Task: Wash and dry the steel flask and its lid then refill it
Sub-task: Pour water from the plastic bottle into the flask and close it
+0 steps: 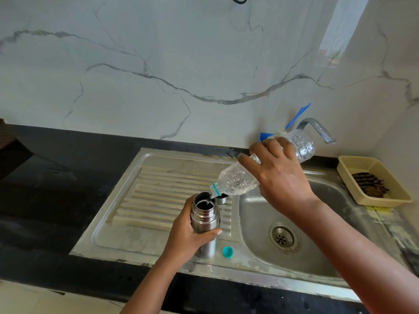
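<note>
The steel flask [204,217] stands upright and uncapped on the steel drainboard [158,196], and my left hand [186,236] grips its body. My right hand [277,171] holds a clear plastic water bottle [238,181] tilted neck-down over the flask's mouth. A thin stream of water runs from the bottle into the flask. The flask's steel lid [222,198] sits on the drainboard just behind the flask, partly hidden by the bottle neck. The bottle's teal cap [227,252] lies on the drainboard to the right of the flask's base.
The sink basin [317,252] with its drain [282,237] lies to the right, with the tap [317,129] above its back edge. A blue-handled brush [297,116] leans behind the bottle. A beige basket [353,163] holding dark items sits at far right. Black countertop [56,189] spreads to the left.
</note>
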### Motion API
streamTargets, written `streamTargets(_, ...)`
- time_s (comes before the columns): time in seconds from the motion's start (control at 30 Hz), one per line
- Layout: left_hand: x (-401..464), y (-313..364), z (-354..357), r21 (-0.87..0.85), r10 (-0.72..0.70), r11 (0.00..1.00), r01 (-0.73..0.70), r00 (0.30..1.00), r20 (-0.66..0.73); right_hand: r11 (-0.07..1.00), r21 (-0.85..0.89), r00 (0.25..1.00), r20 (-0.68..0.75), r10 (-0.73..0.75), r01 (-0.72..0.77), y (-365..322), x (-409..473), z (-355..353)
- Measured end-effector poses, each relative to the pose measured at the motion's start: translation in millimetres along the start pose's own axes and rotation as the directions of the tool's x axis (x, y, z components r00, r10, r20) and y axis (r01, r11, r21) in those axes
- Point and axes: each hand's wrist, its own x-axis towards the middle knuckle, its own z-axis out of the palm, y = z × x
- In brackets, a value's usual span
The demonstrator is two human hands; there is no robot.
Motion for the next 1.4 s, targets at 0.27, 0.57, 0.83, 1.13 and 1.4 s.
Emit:
streamTargets(0.27,-0.4,0.1,0.2,-0.005,-0.006,1.0,0.006,1.0,-0.001,0.999,-0.035,1.0,-0.008,-0.018,0.018,4.4,5.8,-3.5)
streamTargets(0.57,-0.8,1.2,-0.2,-0.004,0.001,1.0,-0.001,1.0,0.001,0.997,-0.065,0.995,-0.093,-0.04,0.034,9.2,18.5,-16.2)
streamTargets(0.83,-1.5,1.3,-0.4,0.0,0.0,1.0,0.0,1.0,0.0,0.985,-0.135,0.987,-0.106,-0.121,0.106,15.3,33.5,-27.3)
streamTargets(1.13,-0.3,0.2,-0.3,-0.008,0.004,1.0,-0.004,1.0,0.002,0.952,-0.238,0.967,-0.117,-0.227,0.194,9.0,40.5,-26.8)
streamTargets(1.4,-0.2,-1.2,-0.5,-0.015,0.011,1.0,-0.011,1.0,0.007,0.926,-0.225,0.941,-0.081,-0.329,0.305,-6.7,38.5,-15.7)
